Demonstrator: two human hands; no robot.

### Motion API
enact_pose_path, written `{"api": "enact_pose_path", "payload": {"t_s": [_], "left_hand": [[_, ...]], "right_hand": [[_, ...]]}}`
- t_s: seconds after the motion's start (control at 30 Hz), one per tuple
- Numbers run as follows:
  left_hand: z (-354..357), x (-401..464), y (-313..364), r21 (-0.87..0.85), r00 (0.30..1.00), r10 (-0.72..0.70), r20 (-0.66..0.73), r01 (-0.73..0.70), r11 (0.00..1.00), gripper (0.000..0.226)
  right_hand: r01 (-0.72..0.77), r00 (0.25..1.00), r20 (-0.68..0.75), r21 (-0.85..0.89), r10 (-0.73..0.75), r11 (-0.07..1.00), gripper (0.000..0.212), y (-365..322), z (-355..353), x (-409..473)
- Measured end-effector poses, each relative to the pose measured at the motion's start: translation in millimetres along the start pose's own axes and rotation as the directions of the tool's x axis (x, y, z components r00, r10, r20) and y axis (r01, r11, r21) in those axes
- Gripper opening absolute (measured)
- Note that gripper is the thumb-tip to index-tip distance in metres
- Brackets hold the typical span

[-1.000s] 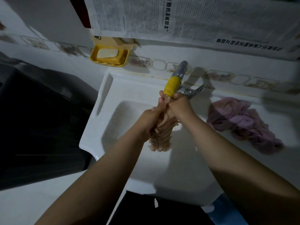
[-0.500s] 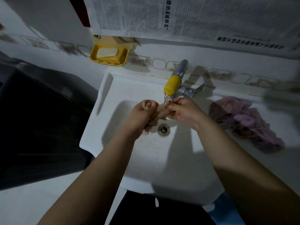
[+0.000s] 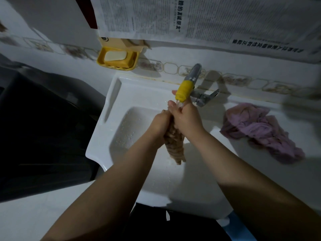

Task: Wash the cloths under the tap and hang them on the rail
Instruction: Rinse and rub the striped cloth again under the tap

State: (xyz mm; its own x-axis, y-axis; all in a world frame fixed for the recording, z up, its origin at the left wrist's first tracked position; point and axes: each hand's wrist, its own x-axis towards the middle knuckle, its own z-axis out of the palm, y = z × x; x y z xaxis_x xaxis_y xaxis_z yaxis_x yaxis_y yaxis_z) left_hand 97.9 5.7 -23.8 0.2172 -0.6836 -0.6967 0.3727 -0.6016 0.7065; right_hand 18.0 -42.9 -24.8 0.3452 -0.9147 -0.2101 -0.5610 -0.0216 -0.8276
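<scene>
A twisted beige cloth (image 3: 175,146) hangs down between my hands over the white sink (image 3: 111,136). My left hand (image 3: 160,123) grips it from the left and my right hand (image 3: 186,117) grips it from the right, just under the tap (image 3: 184,90) with its yellow spout. Water runs from the spout onto my fingers. A crumpled pink cloth (image 3: 260,131) lies on the sink's right ledge. No rail is in view.
A yellow soap dish (image 3: 118,58) with a white bar hangs on the tiled wall at upper left. Newspaper (image 3: 208,20) covers the wall above the tap. A dark appliance (image 3: 40,127) stands left of the sink.
Half a second ago my hands were lower with the cloth bunched between them. They have since risen to the spout, and the cloth hangs down twisted below them.
</scene>
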Motion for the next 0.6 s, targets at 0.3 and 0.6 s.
{"api": "enact_pose_path", "payload": {"t_s": [0.3, 0.6], "left_hand": [[-14, -5, 40, -0.231, 0.955, -0.005, 0.296, 0.077, 0.97, 0.019], [-58, 25, 36, 0.607, 0.937, 0.269, -0.225, -0.081, 0.79, 0.026]], "right_hand": [[-0.507, 0.834, 0.467, 0.439, 0.293, 0.742, 0.073, 37, 12, -10], [-0.379, 0.923, 0.303, 0.598, 0.238, 0.706, 0.019, 64, -17, -9]]}}
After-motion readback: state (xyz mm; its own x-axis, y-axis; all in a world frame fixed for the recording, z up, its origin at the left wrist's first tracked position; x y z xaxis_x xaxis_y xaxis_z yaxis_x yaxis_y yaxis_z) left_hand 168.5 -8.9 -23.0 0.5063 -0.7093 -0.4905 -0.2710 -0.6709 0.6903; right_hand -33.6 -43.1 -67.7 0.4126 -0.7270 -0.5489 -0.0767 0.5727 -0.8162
